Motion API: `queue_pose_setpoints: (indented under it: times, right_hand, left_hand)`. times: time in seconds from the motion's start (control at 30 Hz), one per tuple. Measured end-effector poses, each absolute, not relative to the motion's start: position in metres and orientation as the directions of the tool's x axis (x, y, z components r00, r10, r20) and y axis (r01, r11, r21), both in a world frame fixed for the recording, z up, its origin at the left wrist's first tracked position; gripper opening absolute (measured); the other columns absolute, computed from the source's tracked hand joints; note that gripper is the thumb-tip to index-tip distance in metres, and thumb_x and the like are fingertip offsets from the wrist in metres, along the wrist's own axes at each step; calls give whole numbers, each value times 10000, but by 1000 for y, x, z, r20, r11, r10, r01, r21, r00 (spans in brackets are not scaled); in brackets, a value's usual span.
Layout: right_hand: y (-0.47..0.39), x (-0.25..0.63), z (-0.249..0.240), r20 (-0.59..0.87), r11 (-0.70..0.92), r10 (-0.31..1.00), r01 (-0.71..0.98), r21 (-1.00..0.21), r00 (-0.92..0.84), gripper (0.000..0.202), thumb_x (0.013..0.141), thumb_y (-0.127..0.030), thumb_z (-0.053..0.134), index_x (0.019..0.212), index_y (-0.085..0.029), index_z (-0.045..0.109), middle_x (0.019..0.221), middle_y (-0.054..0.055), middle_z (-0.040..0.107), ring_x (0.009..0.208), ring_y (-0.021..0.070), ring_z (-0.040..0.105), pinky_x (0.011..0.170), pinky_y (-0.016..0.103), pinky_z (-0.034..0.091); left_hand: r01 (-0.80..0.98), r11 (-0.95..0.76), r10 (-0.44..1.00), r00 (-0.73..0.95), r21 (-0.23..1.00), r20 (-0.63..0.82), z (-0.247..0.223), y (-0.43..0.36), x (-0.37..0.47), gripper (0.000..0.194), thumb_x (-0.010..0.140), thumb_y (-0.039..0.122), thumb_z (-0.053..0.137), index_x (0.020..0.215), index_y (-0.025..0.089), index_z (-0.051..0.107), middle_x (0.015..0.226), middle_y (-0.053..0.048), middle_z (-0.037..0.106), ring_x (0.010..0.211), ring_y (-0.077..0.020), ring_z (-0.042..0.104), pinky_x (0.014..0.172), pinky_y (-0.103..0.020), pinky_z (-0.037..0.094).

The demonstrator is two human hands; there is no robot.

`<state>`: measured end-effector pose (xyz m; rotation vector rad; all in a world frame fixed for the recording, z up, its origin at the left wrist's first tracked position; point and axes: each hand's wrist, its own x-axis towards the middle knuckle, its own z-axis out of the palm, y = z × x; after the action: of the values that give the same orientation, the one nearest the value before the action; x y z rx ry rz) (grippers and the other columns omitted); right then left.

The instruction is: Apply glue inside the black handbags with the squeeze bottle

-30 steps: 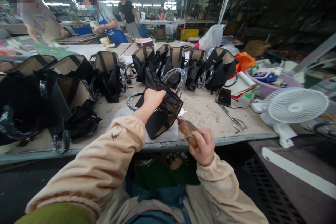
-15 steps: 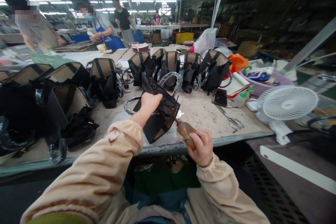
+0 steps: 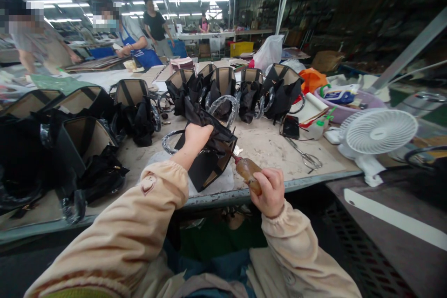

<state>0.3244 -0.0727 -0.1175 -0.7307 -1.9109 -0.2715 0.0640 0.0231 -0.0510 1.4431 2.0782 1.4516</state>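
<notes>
My left hand (image 3: 198, 138) is closed on the dark cloth of a black handbag (image 3: 202, 170), which lies tilted near the table's front edge. Clear plastic film wraps the bag's handles (image 3: 225, 104). In my right hand (image 3: 270, 191) is an amber squeeze bottle (image 3: 248, 174) with a red-brown cap, my fingers closed around its base. Its thin nozzle points up and left to the edge of the bag's opening; whether it touches, I cannot tell. A small white scrap (image 3: 238, 150) lies just beyond the nozzle.
Several black handbags (image 3: 132, 102) stand left and behind. On the right are scissors (image 3: 309, 158), a black phone (image 3: 290, 126), a small green-capped bottle (image 3: 317, 129), a white fan (image 3: 379, 132) and a purple basin (image 3: 372, 102). Co-workers (image 3: 134, 42) stand across the table.
The view has shifted slightly, so the surroundings sit a little differently. Both hands keep their hold, and the bottle's nozzle stays at the bag's edge.
</notes>
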Motion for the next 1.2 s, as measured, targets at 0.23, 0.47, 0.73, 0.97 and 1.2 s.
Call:
queue_pose_setpoints:
  times: [0.23,0.47,0.73,0.97,1.2]
  right_hand:
    - [-74,325,-113,894,781,363,609,-137,-264,390,739,-132,602,1111,-208,515,965,89,503,905,248,490,763,415,471]
    - [-77,323,-121,853,797,422,575,-187,-307,334,751,-130,592,1073,-193,527,945,91,497,891,246,483,745,409,474]
    - [-80,319,-120,813,791,474,569,-225,-337,297,752,-112,603,1034,-172,531,928,97,500,877,244,471,734,396,476]
    - [-72,325,-113,879,777,416,594,-209,-234,353,741,-124,619,1075,-192,526,950,90,494,894,245,478,750,411,469]
    - [-66,325,-103,917,767,348,621,-160,-194,344,738,-127,634,1059,-204,536,933,78,501,885,234,486,763,408,462]
  left_hand:
    - [590,81,814,-504,804,288,-47,24,66,349,642,305,624,929,120,694,920,-107,727,869,-245,673,733,-261,488]
    - [577,77,810,-511,813,286,-45,23,70,327,650,265,620,939,136,702,911,-86,730,892,-240,670,763,-260,490]
    - [568,64,805,-515,821,294,-48,26,68,345,635,271,639,939,122,702,899,-86,728,863,-240,673,753,-269,493]
    - [537,59,800,-529,841,282,-50,25,71,342,642,257,626,948,130,710,874,-78,726,873,-242,672,772,-277,490]
    - [552,58,818,-504,832,277,-50,28,70,327,635,272,628,917,125,706,886,-88,724,877,-243,668,769,-277,489]
